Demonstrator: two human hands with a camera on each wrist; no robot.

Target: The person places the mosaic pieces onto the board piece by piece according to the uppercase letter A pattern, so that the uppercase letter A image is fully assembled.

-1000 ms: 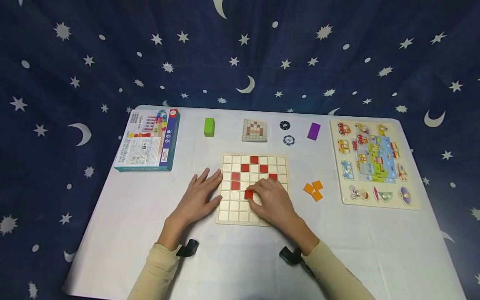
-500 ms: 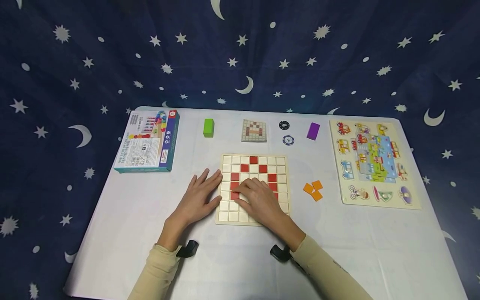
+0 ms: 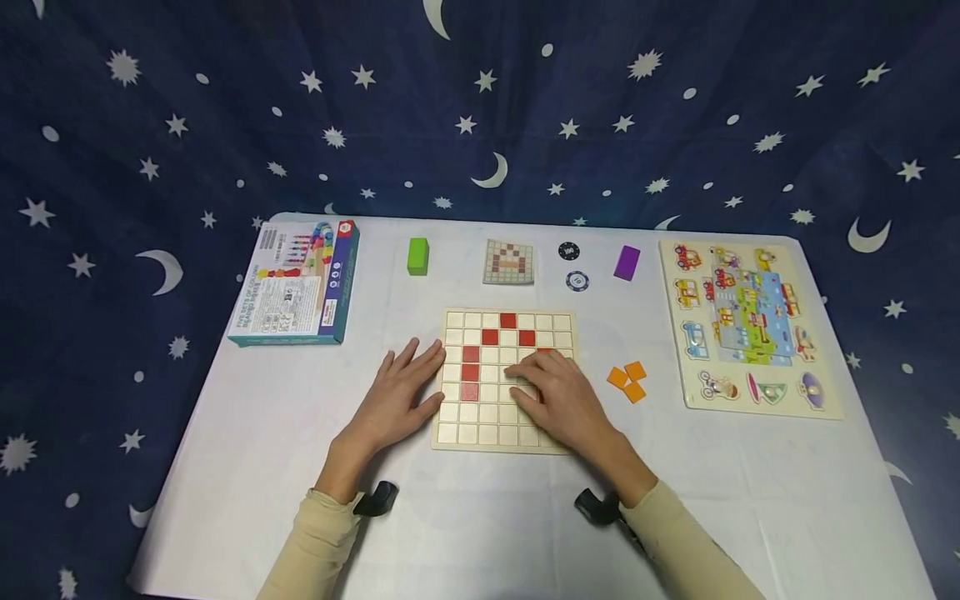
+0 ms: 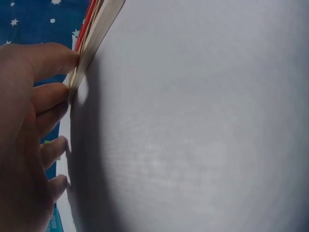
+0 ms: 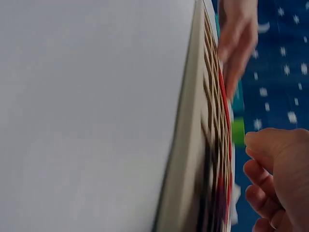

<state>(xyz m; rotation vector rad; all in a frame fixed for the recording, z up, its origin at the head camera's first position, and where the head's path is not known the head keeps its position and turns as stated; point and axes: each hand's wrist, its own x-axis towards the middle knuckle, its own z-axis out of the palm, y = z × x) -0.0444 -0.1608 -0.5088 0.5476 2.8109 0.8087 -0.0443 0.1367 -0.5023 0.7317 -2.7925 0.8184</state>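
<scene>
A wooden grid board lies on the table with square red tiles set in its cells, forming an arch-like outline. My left hand rests flat at the board's left edge, fingers spread and fingertips touching the rim. Over the right half of the board is my right hand, its fingers loosely bent and no tile showing between thumb and fingertips. It covers the tiles on that side. In the right wrist view, the thumb and fingers stand just above the board, holding nothing.
Orange tiles lie right of the board. Behind it sit a pattern card, two poker chips, a green block and a purple block. A toy box is at left, a vehicle puzzle at right.
My right hand carried a red tile leftward into the left column, let it go there, then moved back right without a tile. The left hand has stayed in place.
</scene>
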